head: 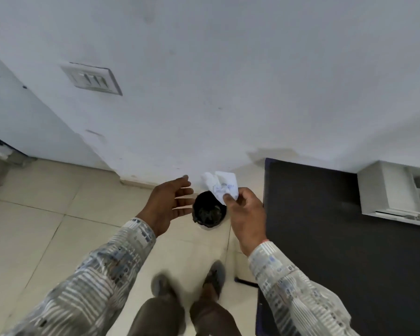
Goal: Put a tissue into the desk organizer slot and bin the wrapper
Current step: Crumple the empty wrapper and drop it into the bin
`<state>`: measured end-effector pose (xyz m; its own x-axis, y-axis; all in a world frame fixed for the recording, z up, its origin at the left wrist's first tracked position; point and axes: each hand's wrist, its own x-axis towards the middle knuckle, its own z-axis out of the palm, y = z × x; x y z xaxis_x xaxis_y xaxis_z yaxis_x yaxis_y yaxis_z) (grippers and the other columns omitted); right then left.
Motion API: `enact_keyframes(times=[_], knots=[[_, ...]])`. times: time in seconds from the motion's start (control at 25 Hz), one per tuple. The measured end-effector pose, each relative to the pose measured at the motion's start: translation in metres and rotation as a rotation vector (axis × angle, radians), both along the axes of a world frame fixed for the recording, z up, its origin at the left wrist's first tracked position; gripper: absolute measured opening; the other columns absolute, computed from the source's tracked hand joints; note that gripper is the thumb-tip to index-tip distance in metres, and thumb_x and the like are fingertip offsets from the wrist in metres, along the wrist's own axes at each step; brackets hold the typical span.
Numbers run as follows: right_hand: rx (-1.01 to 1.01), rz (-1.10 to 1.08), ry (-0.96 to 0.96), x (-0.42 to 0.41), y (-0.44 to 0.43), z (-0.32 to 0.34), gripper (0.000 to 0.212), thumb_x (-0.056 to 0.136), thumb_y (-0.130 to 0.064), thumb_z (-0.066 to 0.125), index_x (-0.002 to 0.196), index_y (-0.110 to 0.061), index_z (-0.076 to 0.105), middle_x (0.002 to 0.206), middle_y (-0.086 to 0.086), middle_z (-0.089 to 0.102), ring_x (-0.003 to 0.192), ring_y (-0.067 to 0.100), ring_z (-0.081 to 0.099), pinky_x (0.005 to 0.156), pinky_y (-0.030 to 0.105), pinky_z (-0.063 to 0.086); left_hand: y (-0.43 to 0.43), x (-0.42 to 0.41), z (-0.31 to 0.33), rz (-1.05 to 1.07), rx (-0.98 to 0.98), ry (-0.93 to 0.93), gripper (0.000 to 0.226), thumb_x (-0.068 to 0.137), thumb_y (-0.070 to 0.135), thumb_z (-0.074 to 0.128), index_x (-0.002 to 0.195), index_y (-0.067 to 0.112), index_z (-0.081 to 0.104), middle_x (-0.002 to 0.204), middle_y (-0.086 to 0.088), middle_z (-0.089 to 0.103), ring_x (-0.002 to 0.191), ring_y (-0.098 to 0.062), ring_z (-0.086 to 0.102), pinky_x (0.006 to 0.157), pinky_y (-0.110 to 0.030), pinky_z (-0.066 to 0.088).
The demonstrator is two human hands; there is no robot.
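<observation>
Head view: right hand [246,214] pinches crumpled white blue-printed wrapper [220,186] above bin [207,212].

right hand [246,215] pinching wrapper [220,186] (crumpled), above bin [207,212]

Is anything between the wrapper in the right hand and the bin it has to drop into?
Nothing visible. The right hand pinches the crumpled white wrapper above the far rim of the black bin, whose mouth is open and lidless. The left hand is spread open beside the bin, not over it.
</observation>
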<state>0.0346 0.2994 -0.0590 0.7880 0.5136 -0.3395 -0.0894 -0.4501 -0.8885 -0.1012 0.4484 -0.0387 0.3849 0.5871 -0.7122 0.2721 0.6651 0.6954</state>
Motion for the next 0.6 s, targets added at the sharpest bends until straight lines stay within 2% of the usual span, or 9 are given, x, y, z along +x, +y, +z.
enact_keyframes(times=[0.08,0.2,0.32,0.4,0.52,0.6], knots=[[-0.080,-0.019,0.027,0.006,0.021,-0.043,0.012,0.097,-0.031,0.069,0.097,-0.019,0.073,0.086,-0.002,0.072,0.074,0.012,0.062,0.065,0.027,0.048,0.031,0.011,-0.041,-0.028,-0.007,0.050,0.039,0.097,0.047,0.069,0.111,0.011,0.075,0.104,-0.007,0.075,0.088,-0.028,0.073,0.083,-0.046,0.061],[-0.195,-0.136,0.165,0.010,0.048,-0.131,0.018,0.093,-0.030,0.074,0.090,-0.012,0.076,0.087,0.005,0.077,0.080,0.025,0.068,0.073,0.034,0.052,0.071,0.029,-0.119,-0.075,-0.040,0.124,0.042,0.099,0.053,0.064,0.107,0.013,0.075,0.103,-0.006,0.075,0.087,-0.026,0.072,0.084,-0.046,0.059],[-0.342,-0.226,0.282,0.016,0.077,-0.233,0.034,0.092,-0.030,0.076,0.065,-0.013,0.061,0.067,0.002,0.063,0.069,0.024,0.055,0.068,0.031,0.045,0.104,0.050,-0.219,-0.142,-0.064,0.205,0.045,0.095,0.055,0.068,0.115,0.015,0.073,0.107,-0.006,0.073,0.088,-0.024,0.068,0.081,-0.043,0.056],[-0.443,-0.207,0.274,0.025,0.096,-0.302,0.044,0.093,-0.033,0.073,0.060,-0.014,0.052,0.064,0.001,0.056,0.070,0.027,0.053,0.070,0.031,0.045,0.121,0.060,-0.290,-0.197,-0.055,0.252,0.046,0.092,0.052,0.074,0.120,0.017,0.068,0.108,-0.005,0.068,0.088,-0.024,0.064,0.079,-0.040,0.051],[-0.562,-0.170,0.272,0.040,0.119,-0.392,0.038,0.095,-0.039,0.066,0.078,-0.005,0.068,0.090,0.016,0.075,0.090,0.034,0.069,0.086,0.038,0.055,0.139,0.069,-0.376,-0.293,-0.074,0.301,0.037,0.088,0.052,0.078,0.109,0.023,0.067,0.104,-0.002,0.066,0.089,-0.023,0.062,0.080,-0.040,0.050],[-0.643,-0.177,0.289,0.045,0.126,-0.455,0.042,0.094,-0.040,0.065,0.097,0.000,0.076,0.106,0.018,0.079,0.102,0.037,0.073,0.088,0.036,0.056,0.150,0.073,-0.431,-0.335,-0.076,0.325,0.033,0.090,0.051,0.077,0.107,0.024,0.069,0.103,-0.001,0.067,0.093,-0.024,0.063,0.083,-0.042,0.052]])
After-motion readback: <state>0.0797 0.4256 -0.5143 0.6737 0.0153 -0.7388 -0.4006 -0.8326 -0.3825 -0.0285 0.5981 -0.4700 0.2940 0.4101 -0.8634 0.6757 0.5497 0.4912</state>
